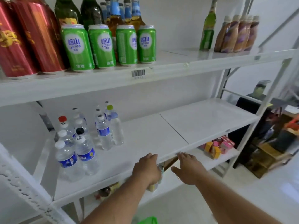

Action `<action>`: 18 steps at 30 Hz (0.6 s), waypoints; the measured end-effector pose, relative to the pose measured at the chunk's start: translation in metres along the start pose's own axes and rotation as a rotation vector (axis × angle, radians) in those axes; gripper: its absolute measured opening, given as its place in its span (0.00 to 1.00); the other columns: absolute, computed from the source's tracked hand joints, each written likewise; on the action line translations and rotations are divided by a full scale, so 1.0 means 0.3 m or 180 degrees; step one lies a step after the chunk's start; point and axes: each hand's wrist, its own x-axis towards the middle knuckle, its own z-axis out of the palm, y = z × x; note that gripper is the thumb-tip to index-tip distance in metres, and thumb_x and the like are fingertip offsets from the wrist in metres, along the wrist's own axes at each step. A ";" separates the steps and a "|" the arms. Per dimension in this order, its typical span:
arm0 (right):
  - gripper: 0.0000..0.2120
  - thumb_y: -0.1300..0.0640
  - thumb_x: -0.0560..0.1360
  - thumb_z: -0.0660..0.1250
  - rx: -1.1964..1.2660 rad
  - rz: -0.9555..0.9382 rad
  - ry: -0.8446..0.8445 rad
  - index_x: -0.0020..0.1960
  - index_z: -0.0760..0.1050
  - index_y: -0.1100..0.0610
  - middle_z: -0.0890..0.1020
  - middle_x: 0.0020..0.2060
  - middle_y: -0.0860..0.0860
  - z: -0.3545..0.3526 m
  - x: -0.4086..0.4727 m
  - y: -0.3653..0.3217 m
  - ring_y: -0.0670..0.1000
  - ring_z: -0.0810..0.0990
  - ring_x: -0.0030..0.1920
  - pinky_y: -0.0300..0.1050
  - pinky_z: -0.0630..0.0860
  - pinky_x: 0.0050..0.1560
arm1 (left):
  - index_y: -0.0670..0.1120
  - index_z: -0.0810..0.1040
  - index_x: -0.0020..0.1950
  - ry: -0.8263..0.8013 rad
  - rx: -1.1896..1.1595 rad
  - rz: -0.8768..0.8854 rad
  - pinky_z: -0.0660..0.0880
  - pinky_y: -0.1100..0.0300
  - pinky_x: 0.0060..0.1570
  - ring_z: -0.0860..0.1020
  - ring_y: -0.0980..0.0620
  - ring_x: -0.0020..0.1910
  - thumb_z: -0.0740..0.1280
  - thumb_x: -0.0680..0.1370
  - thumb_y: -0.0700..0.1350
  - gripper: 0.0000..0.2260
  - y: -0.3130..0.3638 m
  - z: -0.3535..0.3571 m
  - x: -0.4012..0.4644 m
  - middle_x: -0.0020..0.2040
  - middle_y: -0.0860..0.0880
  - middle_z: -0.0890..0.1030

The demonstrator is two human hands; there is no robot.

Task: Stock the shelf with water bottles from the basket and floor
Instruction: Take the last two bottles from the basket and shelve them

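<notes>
Several clear water bottles [84, 152] with blue labels and mixed caps stand in a cluster on the left of the white middle shelf [169, 131]. My left hand [146, 169] is at the shelf's front edge and grips a small clear bottle [160, 167], which the hand and the shelf edge mostly hide. My right hand [188, 168] hovers just right of it at the same edge, fingers relaxed and holding nothing. A corner of the green basket [148, 220] shows at the bottom of the view.
The upper shelf [178, 65] carries red cans [24, 42], green cans [103, 46], glass bottles and brown bottles [236, 34]. Coloured boxes [216, 147] sit on the shelf below. Shelf uprights stand at left and right. Dark furniture stands at far right.
</notes>
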 end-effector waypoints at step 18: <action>0.33 0.37 0.77 0.61 0.0460 0.1351 -0.0482 0.76 0.61 0.54 0.68 0.73 0.52 0.184 -0.856 0.970 0.57 0.66 0.72 0.53 0.68 0.68 | 0.52 0.57 0.79 -0.1336 0.0569 0.0651 0.67 0.49 0.68 0.64 0.44 0.73 0.62 0.77 0.56 0.32 0.919 0.736 -0.306 0.78 0.51 0.59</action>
